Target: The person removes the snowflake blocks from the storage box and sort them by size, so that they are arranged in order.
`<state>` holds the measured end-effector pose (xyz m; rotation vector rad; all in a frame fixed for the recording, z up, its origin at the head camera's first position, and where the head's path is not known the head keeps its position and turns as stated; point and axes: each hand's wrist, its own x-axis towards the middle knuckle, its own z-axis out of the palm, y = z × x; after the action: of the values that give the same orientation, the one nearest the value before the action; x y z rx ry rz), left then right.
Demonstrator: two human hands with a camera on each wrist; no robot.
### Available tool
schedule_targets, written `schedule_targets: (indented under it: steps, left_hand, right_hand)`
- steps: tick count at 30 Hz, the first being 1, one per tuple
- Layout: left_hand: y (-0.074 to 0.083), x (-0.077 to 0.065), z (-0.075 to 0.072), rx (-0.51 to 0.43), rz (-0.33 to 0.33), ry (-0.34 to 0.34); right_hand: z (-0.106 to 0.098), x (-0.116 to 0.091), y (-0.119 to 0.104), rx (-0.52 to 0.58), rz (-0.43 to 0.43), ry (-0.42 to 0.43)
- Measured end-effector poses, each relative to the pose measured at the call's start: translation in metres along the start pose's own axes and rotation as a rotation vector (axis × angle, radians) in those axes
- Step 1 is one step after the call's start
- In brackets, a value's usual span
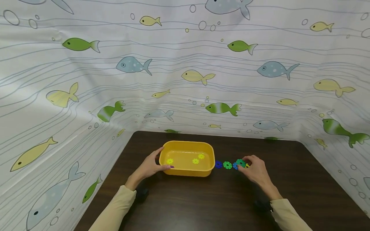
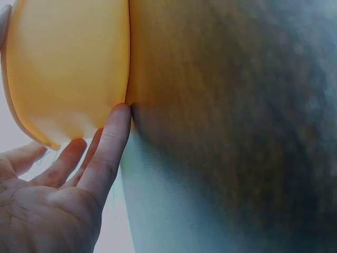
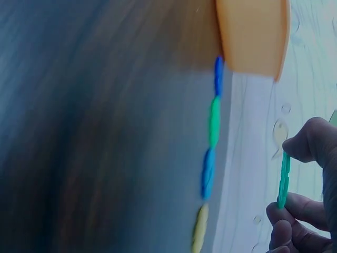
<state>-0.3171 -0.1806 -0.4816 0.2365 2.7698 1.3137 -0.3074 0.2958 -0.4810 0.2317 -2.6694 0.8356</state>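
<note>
My left hand [image 1: 149, 164] holds the left end of a yellow plastic basin [image 1: 188, 172], its thumb over the front rim and its fingers against the end wall [image 2: 68, 68]. Inside the basin lie three yellow flower-shaped discs [image 1: 195, 161] and a purple one [image 1: 171, 166], partly hidden by the thumb. My right hand [image 1: 256, 170] pinches a green notched disc [image 3: 284, 180] by its edges, raised above the table. Below it runs a row of discs from the basin's right side: dark blue [image 1: 218, 164], green [image 1: 227, 165], blue [image 3: 208, 174] and yellow [image 3: 199, 229].
The dark brown table [image 1: 190, 202] carries everything. A white fish-patterned sheet [image 1: 185, 96] stands behind the table and along its sides. The row of discs lies close by the basin's right end.
</note>
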Motion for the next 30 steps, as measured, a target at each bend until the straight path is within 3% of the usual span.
schedule_targets:
  steps: [12,23,30]
  left_hand:
    - [-0.004,0.001,-0.001,0.008,0.031,0.0]
    - [-0.003,0.0,0.001,0.011,0.007,-0.002]
    - [-0.002,0.0,0.001,0.009,0.009,-0.002]
  right_hand:
    - [-0.013,0.002,0.043,-0.069,0.053,-0.044]
    - [-0.022,0.007,0.064,-0.112,0.079,-0.147]
    - [-0.024,0.007,0.07,-0.141,0.053,-0.18]
